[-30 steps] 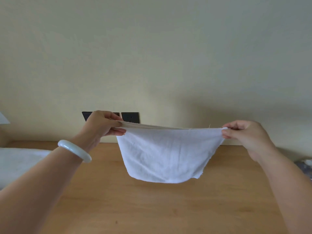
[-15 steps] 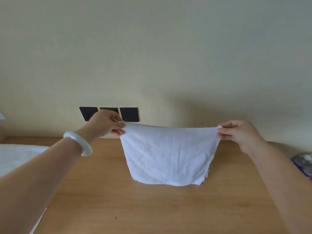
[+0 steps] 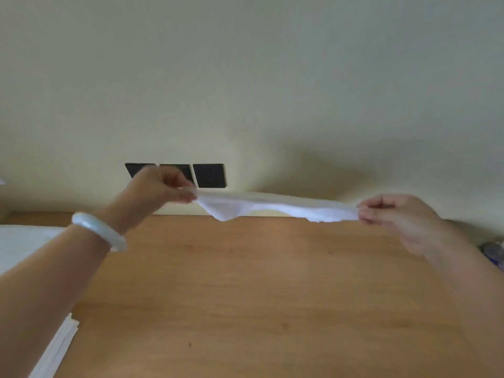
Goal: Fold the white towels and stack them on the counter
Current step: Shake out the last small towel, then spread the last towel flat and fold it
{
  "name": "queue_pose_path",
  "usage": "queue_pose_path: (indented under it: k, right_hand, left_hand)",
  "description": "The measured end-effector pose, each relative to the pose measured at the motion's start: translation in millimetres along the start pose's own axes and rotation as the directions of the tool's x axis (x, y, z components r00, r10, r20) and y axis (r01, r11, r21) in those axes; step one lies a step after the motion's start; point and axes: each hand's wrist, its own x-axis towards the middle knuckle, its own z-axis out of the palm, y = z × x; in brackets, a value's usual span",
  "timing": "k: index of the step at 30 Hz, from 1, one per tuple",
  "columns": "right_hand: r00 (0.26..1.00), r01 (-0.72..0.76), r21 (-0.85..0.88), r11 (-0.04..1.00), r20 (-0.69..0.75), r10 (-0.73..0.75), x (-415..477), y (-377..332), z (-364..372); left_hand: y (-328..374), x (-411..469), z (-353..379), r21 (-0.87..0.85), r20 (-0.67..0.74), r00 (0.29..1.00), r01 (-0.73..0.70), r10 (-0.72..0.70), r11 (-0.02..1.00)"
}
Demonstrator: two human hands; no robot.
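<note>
1. Towel (image 3: 275, 204): held in the air above the far part of the counter (image 3: 259, 296), touching nothing but your hands. It is stretched taut and seen almost edge-on, as a thin white band.
2. Long axis: it runs left to right between your hands, parallel to the wall (image 3: 272, 77), with the right end slightly lower than the left. One loose fold sags down near the left end, and a shallower one near the right.
3. Left hand (image 3: 158, 186): your fingers are curled and pinch the towel's left end against the thumb. A pale bangle (image 3: 98, 230) sits on that wrist.
4. Right hand (image 3: 395, 214): your fingers are curled and pinch the right end at the fingertips.
5. Surroundings: three dark sockets (image 3: 208, 175) are on the wall, partly behind your left hand. White cloth (image 3: 24, 241) lies on the counter at the left edge, beyond your left forearm. A blurred bluish object (image 3: 493, 252) lies at the right edge; I cannot tell what it is.
</note>
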Motion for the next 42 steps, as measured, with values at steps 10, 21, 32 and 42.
queue_pose_path:
  k: [10,21,32,42]
  right_hand:
    - [0.945,-0.312,-0.269,0.911,0.012,0.328,-90.4,205.3,66.9]
    - [0.969,-0.241,-0.36,0.901,-0.034,0.245,-123.5,239.2,67.0]
    - [0.975,0.219,-0.789,0.574,0.16,-0.153,-132.6,255.4,76.4]
    - [0.973,0.212,-0.79,0.576,0.112,-0.204,-128.7,252.4,76.7]
  left_hand:
    - [-204.2,-111.0,126.4,0.301,0.277,0.927,0.167,-0.254,0.939]
    - [-233.4,-141.9,143.5,0.236,0.207,0.956,0.157,-0.208,0.959]
    - [-242.5,-165.5,153.9,0.462,0.181,0.982,-0.033,-0.058,0.886]
    - [-243.8,-153.0,165.1,0.338,0.146,0.989,-0.077,0.028,0.938]
